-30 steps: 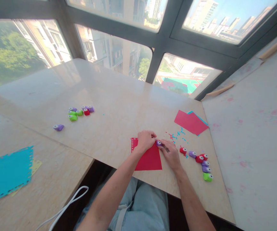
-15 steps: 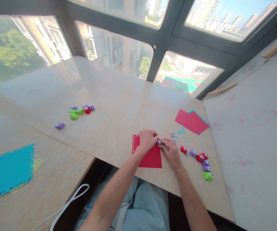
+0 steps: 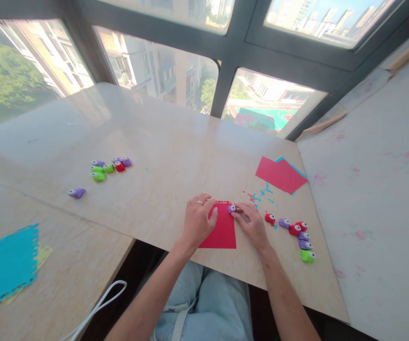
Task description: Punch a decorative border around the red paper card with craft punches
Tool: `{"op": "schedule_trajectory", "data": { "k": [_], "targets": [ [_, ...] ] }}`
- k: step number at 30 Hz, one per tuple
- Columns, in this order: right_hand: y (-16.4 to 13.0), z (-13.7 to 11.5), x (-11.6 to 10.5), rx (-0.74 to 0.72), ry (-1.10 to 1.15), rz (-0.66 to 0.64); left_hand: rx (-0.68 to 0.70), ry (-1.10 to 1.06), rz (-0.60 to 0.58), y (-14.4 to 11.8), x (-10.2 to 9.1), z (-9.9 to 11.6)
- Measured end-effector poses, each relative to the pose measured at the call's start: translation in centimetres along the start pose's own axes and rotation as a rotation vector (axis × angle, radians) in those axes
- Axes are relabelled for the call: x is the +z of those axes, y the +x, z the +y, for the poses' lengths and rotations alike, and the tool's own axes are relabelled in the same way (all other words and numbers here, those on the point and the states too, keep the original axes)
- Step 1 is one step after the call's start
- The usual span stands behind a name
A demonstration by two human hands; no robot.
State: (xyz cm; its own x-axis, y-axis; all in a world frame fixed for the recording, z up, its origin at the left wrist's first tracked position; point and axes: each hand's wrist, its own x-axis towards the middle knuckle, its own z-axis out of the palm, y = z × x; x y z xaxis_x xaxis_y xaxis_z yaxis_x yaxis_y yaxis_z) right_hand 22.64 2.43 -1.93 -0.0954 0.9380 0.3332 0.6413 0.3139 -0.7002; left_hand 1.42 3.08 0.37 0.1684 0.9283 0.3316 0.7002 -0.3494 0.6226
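A red sheet of paper (image 3: 222, 234) lies on the table in front of me, with a row of small punched shapes along its top edge. At the sheet's upper right corner, a purple craft punch (image 3: 231, 209) is pinched in the fingers of my right hand (image 3: 252, 225). My left hand (image 3: 197, 220) rests over the left side of the sheet, thumb apart from the fingers, holding nothing. It covers the sheet's left edge. Just right of my right hand stands a red craft punch (image 3: 270, 218).
More craft punches (image 3: 305, 245) in purple, red and green line the right side. Blue and red paper bits (image 3: 261, 194) are scattered behind my right hand, near stacked red and blue sheets (image 3: 280, 175). Several punches (image 3: 98, 176) sit at left, beyond a punched blue sheet (image 3: 5, 265).
My left hand has let go of the punch area and moved left onto the sheet. My right hand keeps the purple punch at the corner. The view has shifted slightly.
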Motion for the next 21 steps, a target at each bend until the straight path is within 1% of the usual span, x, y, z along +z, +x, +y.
{"op": "schedule_trajectory", "data": {
  "k": [2,4,7,9,15,21],
  "targets": [
    [-0.1,0.2,0.1,-0.002,0.000,0.012,0.001,0.101,-0.036,-1.0,-0.5,-0.6],
    [-0.2,0.5,0.2,-0.011,-0.006,0.025,0.010,0.167,-0.098,-1.6,-0.6,-1.2],
    [-0.3,0.9,0.2,-0.018,-0.010,0.025,0.057,0.218,-0.189,-1.9,-0.3,-1.9],
    [-0.4,0.9,0.1,-0.016,-0.009,0.022,0.086,0.241,-0.221,-1.9,-0.1,-2.2],
    [-0.6,0.3,-0.4,-0.013,-0.003,-0.001,0.112,0.271,-0.247,-1.8,-0.4,-2.5],
    [-0.6,-0.3,-0.7,-0.008,0.004,0.014,0.128,0.289,-0.259,-1.9,-0.4,-2.7]
  ]
}}
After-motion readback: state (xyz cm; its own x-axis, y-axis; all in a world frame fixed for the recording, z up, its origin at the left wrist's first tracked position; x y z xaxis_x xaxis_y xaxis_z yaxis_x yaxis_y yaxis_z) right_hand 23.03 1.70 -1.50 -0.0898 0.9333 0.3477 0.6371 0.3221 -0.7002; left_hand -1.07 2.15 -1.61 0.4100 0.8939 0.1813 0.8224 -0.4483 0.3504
